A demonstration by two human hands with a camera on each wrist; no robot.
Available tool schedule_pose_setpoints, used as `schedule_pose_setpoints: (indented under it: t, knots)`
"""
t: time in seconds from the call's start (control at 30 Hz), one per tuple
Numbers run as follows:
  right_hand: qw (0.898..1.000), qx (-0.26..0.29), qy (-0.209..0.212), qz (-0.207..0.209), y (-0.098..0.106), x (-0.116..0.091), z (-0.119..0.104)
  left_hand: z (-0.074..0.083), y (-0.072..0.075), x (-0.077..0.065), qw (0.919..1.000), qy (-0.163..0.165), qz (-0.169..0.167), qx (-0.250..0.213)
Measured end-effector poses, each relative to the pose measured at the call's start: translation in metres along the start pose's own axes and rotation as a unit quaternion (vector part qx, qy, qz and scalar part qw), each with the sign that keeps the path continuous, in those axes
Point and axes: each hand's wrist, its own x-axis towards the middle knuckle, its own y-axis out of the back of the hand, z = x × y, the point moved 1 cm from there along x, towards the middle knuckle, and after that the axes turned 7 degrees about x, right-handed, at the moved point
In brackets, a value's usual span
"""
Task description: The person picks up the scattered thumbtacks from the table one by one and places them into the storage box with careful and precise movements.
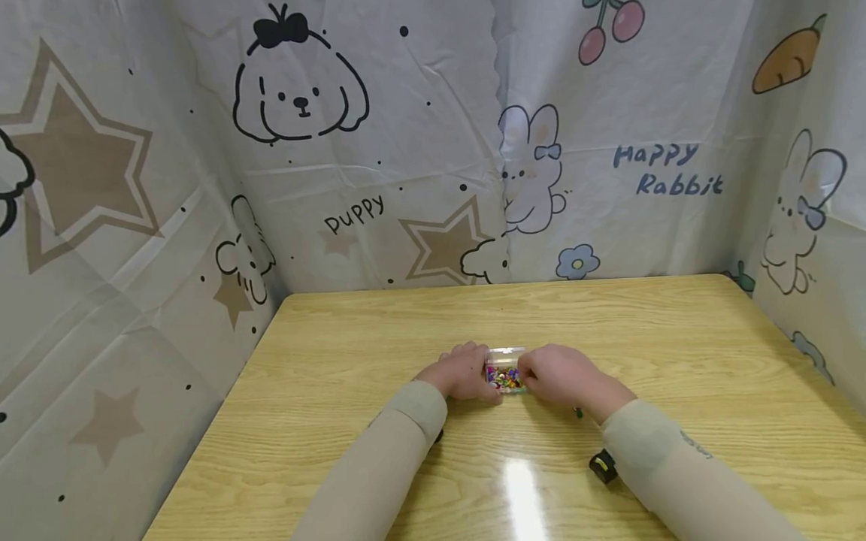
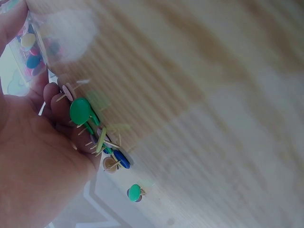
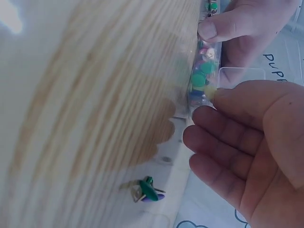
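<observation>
Your left hand grips the clear plastic box of thumbtacks at frame centre, thumb in front, fingers behind, likely steadying it. Your right hand is at its right end, fingers curled, thumb tip against a yellow thumbtack; whether it pinches cannot be told. The backdrop reads "puppy", upper centre, and "Happy Rabbit", upper right; no brand is legible.

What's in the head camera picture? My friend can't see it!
A person's left hand holds a small clear box of colourful tacks on a wooden table, with the right hand at its other end. Behind hangs pale cloth with cartoon animals.
</observation>
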Motion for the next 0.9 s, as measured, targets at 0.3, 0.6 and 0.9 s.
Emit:
schedule_pose_setpoints:
  t: [0.3, 0.6, 0.9]
  knots:
    - [1.000, -0.016, 0.014, 0.003, 0.001, -0.003, 0.000, 0.001, 0.000, -0.001, 1.0000, -0.002, 0.002, 0.007]
    - [1.000, 0.000, 0.006, 0.018, 0.009, -0.016, 0.003, 0.001, 0.000, -0.002, 1.0000, 0.003, -0.001, -0.001]
    - [1.000, 0.003, -0.024, -0.018, 0.017, -0.036, 0.019, 0.001, 0.001, -0.001, 1.0000, 0.003, -0.006, 0.007]
